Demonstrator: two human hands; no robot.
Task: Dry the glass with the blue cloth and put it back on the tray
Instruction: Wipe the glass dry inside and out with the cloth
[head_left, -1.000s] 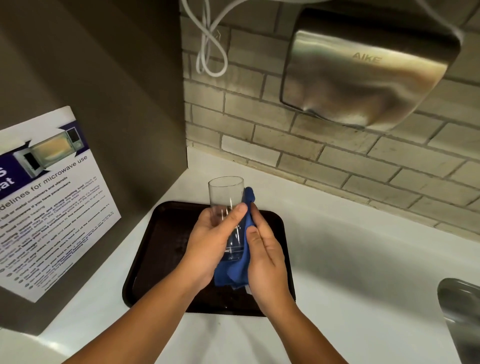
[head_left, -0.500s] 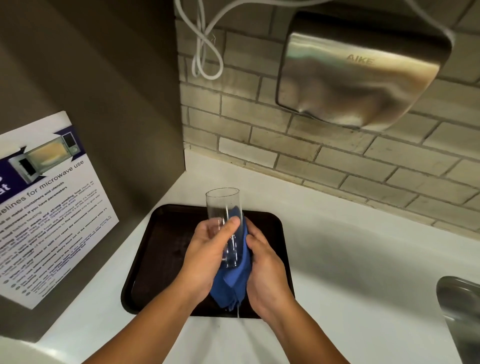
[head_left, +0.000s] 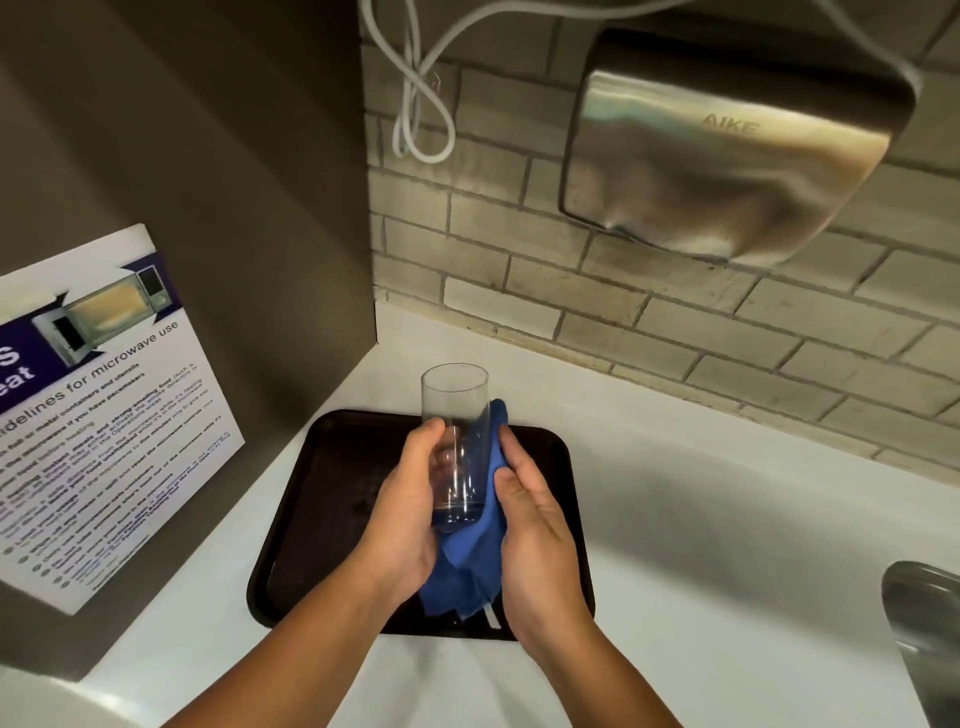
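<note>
Tall clear cylindrical glass (head_left: 456, 441): upright, held above dark brown rectangular plastic tray (head_left: 332, 499) near back left corner of white tabletop (head_left: 727, 519). Left hand (head_left: 410, 514): grip closed round lower wall of glass. Right hand (head_left: 535, 525): grip closed, pressing crumpled blue cloth (head_left: 467, 561) against right side and base. Step in hand: drying, outside only. Next, by judgement: wiping inside, then setting glass down on tray.

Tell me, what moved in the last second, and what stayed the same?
The blue cloth slid down the glass, then back up its right side, pushed by the right hand. The left hand kept gripping the glass upright above the tray. Nothing was let go.
</note>
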